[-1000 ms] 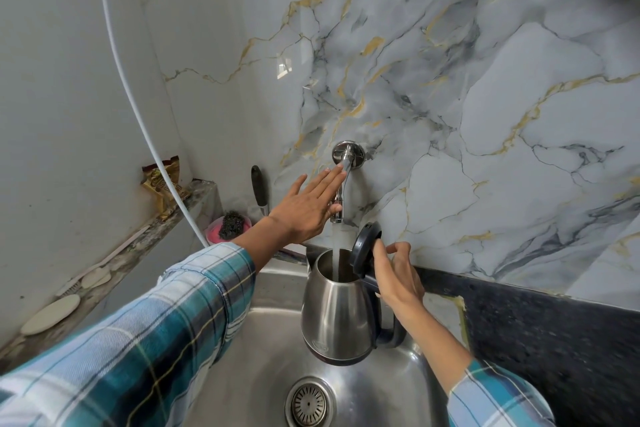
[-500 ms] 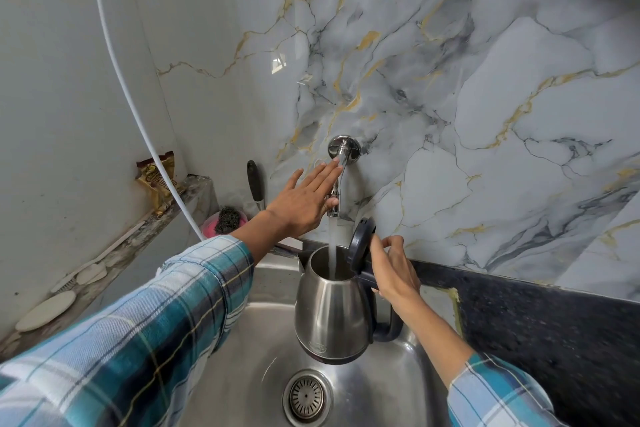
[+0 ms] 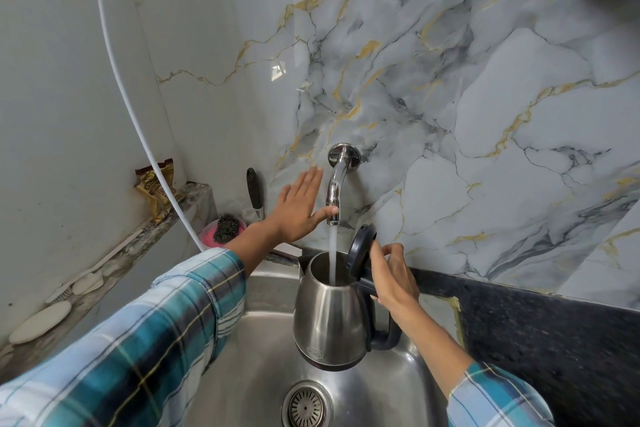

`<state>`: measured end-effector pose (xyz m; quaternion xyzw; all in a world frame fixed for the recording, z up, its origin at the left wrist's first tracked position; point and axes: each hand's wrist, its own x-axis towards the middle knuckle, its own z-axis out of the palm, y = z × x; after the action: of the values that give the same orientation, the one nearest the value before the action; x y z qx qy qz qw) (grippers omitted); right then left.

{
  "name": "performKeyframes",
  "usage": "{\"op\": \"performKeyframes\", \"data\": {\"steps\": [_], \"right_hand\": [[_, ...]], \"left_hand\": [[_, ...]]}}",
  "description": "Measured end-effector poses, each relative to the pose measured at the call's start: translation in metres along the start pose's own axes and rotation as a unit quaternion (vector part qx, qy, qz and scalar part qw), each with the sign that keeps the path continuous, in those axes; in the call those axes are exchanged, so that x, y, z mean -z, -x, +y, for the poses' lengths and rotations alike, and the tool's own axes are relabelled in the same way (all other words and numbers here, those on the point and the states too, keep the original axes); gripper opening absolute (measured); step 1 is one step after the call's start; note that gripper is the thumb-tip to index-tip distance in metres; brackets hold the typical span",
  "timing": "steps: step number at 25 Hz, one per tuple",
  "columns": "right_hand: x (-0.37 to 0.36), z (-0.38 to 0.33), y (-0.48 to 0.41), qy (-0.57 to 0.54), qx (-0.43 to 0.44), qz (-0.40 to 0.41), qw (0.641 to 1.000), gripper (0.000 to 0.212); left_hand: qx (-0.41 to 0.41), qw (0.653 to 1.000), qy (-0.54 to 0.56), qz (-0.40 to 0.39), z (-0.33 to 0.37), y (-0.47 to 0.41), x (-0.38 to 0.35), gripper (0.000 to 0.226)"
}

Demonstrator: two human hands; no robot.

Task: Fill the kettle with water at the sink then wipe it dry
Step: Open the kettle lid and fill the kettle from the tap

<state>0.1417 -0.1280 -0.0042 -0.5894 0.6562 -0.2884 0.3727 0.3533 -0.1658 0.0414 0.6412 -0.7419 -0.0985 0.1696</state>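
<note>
The left hand (image 3: 298, 210), open and flat, has slid back so only its thumb touches the tap (image 3: 335, 189). Beside it, the right hand (image 3: 393, 276) grips the kettle (image 3: 329, 315) handle under the stream; filling continues.

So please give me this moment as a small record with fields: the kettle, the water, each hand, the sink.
kettle: steel kettle, lid open, held above the sink
water: runs from the tap into the kettle
left hand: left hand open, fingers spread, thumb at the tap's spout
right hand: right hand grips the kettle's handle
sink: sink, drain visible
</note>
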Motion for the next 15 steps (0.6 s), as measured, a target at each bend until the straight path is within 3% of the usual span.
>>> {"op": "performKeyframes", "data": {"steps": [2, 5, 10, 13, 15], "right_hand": [[-0.002, 0.002, -0.005, -0.001, 0.012, 0.003, 1.000, 0.047], [-0.007, 0.004, -0.010, -0.011, 0.026, 0.007, 1.000, 0.048], [-0.009, 0.007, -0.017, -0.015, 0.042, 0.015, 0.999, 0.039], [-0.009, 0.006, -0.016, -0.014, 0.043, 0.017, 0.999, 0.045], [-0.009, 0.006, -0.017, -0.017, 0.044, 0.016, 0.999, 0.046]], "left_hand": [[0.062, 0.989, 0.126, -0.054, -0.001, -0.004, 0.007, 0.064], [0.098, 0.938, 0.307, -0.125, -0.003, -0.009, 0.013, 0.041], [0.094, 0.929, 0.327, -0.143, -0.003, -0.011, 0.009, 0.039], [0.110, 0.926, 0.351, -0.082, 0.000, -0.010, 0.011, 0.048], [0.130, 0.919, 0.368, -0.047, 0.003, -0.013, 0.011, 0.041]]}}
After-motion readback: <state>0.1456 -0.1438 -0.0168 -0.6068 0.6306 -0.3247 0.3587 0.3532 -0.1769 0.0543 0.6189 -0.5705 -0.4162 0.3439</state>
